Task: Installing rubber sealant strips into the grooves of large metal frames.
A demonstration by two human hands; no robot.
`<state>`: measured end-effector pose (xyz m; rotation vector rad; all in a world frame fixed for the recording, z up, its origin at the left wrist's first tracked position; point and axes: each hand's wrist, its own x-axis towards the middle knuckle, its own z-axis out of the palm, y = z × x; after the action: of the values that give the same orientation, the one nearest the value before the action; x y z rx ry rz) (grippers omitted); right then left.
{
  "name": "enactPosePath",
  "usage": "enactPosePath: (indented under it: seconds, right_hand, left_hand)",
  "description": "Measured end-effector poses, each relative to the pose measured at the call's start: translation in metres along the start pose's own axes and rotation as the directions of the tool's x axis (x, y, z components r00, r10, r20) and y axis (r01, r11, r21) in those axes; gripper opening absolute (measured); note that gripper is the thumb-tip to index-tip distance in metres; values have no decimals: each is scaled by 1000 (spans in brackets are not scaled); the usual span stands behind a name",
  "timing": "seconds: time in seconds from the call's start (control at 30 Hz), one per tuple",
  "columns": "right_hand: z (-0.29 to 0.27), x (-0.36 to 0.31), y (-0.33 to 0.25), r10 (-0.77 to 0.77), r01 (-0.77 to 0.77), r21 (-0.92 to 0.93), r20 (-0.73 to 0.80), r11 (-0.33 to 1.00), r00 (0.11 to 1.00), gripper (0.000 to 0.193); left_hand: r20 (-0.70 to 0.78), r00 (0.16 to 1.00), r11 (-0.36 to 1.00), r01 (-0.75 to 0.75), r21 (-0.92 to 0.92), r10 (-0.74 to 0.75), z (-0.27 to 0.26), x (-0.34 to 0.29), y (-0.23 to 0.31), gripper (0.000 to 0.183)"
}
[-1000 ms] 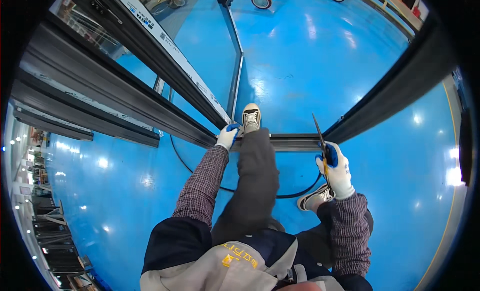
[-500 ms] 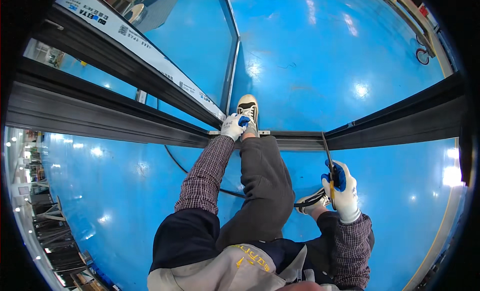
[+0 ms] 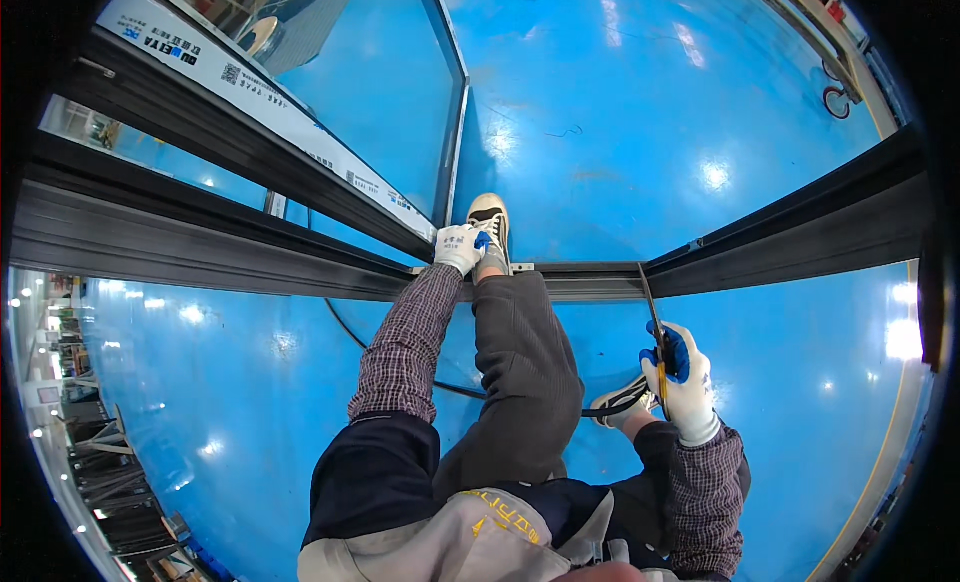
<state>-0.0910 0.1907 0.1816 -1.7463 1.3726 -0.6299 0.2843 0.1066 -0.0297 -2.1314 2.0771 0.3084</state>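
Note:
My left hand [image 3: 461, 248], in a white glove with blue palm coating, is closed at the lower corner of a glazed door panel [image 3: 300, 128] with a dark frame and white printed film. Its fingertips are partly hidden. The panel stands at an angle to a dark metal door frame [image 3: 200, 237], above my forward shoe [image 3: 488, 218]. Held upright in my gloved right hand [image 3: 686, 380] is a thin black rubber strip [image 3: 652, 300], which reaches the frame's bottom rail [image 3: 585, 280]. Something narrow and yellow also shows in that grip; its kind is unclear.
A black strip length [image 3: 350, 331] curves over the blue floor [image 3: 240, 382] behind my leg. My other shoe [image 3: 622, 402] is beside the right hand. A wheeled cart [image 3: 836, 102] stands far right, and racks of dark profiles [image 3: 120, 482] line the left edge.
The view has shifted slightly, so the frame and panel appear a little farther left. Both hands keep nearly the same pose and place.

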Motion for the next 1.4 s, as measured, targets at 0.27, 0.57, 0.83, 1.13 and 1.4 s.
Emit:
enactPosePath:
  seconds: [0.27, 0.57, 0.83, 1.13, 1.4]
  right_hand:
    - [-1, 2, -3, 40, -42, 40, 37, 998, 998, 45]
    - [-4, 5, -7, 18, -19, 16, 18, 1000, 1000, 45]
    - [-3, 2, 0, 12, -12, 24, -6, 1000, 1000, 45]
    - [-4, -4, 3, 35, -35, 9, -24, 999, 999, 45]
    - [-14, 12, -7, 43, -39, 48, -92, 998, 995, 41]
  left_hand:
    - [242, 964, 964, -160, 213, 106, -43, 25, 33, 24]
    - [224, 970, 881, 188, -434, -97, -29, 41, 14, 26]
    - [253, 931, 588, 364, -723, -264, 32, -9, -29, 29]
    - [-101, 986, 936, 89, -342, -130, 41, -2, 5, 28]
    - [88, 989, 968, 133, -214, -117, 22, 12, -23, 35]
